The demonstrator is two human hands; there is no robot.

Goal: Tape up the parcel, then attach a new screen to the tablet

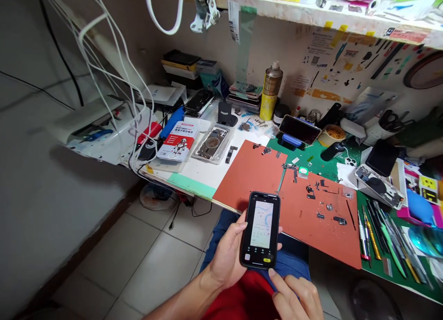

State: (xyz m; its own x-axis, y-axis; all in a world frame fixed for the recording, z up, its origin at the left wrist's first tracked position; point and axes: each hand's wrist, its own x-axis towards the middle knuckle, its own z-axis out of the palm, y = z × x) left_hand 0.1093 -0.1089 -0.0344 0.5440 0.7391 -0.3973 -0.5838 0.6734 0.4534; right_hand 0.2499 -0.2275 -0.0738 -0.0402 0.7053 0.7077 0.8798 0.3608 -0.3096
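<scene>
Holding lit phone, left hand, "BATTERY" box

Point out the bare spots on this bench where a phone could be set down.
Left red mat is mostly bare, between the white strip and the screw-strewn right red mat. Crowded: the back row around the spray can and the tools at right.

We're looking down at ourselves now, and both forearms come into view bare, no sleeves, no watch, no gloves, no rings on either the left hand or the right hand. The fingers show short, plain nails, nothing painted. Below them we see what we're wearing: a red garment across the lap area and blue fabric over the legs, smooth and unmarked as far as we can tell.
</scene>
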